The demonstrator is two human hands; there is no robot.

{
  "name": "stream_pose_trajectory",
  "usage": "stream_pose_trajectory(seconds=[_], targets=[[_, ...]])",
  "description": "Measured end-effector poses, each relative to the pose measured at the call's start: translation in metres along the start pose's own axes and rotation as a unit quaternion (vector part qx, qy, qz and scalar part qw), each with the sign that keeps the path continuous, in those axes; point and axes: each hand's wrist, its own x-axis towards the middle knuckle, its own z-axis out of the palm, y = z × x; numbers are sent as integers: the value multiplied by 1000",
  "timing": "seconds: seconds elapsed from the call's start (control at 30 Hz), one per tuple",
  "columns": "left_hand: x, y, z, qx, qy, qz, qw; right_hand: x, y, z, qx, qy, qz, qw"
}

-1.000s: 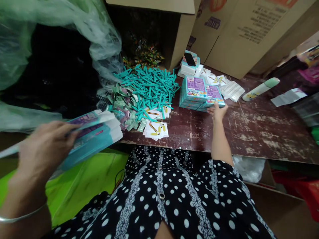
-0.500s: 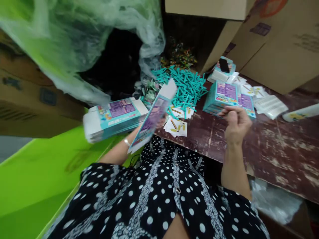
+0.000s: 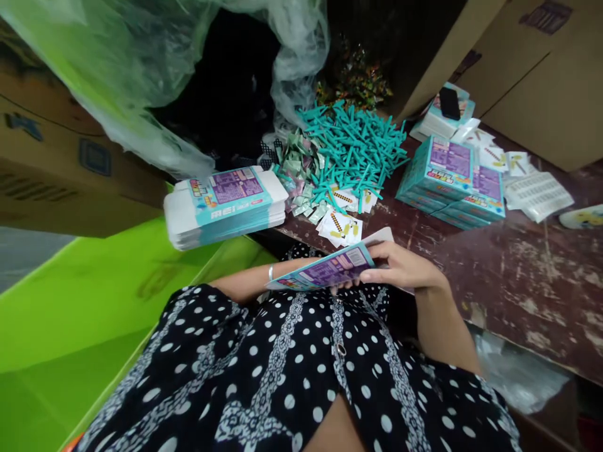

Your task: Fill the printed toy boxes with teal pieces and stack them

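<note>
Apparent "MEI" on flattened-carton stack (image 3: 226, 204)

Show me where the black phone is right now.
In the head view, the black phone lies at the upper right, on a white-and-teal stack just behind the teal-and-purple boxes.

Two hands (image 3: 407, 267), seemingly one held carton (image 3: 325, 271)
</note>
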Motion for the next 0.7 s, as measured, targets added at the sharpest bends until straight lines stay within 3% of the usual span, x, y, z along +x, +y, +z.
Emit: stream_pose_trajectory(seconds=[0.1, 0.2, 0.27, 0.33, 0.37, 0.43, 0.47, 0.5, 0.53, 0.6, 0.7], targets=[[19, 4, -19, -68, -29, 43, 996, -10, 7, 3, -24, 30, 20, 999], [11, 16, -32, -68, -44, 99, 992, -13, 12, 11, -36, 33, 43, 998], [3, 21, -35, -76, -10, 99, 992, -11, 11, 18, -14, 48, 44, 998], [0, 20, -36, -88, 92, 91, 988, -8, 8, 23, -9, 167, 26, 986], [1, 18, -36, -90, 167, 93, 977, -6, 8, 23, -28, 279, 2, 960], [9, 12, -36, -96, 323, 120, 934, -2, 12, 23, -97, 521, -69, 845], [15, 9, -34, -108, 387, 140, 905, 0, 17, 21, -127, 599, -102, 784], [22, 6, -32, -130, 431, 160, 878, 2, 24, 20, -146, 636, -123, 748], [29, 3, -29, -157, 455, 177, 859, 4, 32, 20, -153, 639, -128, 743], [43, -3, -20, -202, 451, 194, 847, 10, 50, 22, -140, 601, -100, 781], [56, -16, -14, -187, 390, 202, 879, 19, 80, 31, -110, 591, -55, 797]])
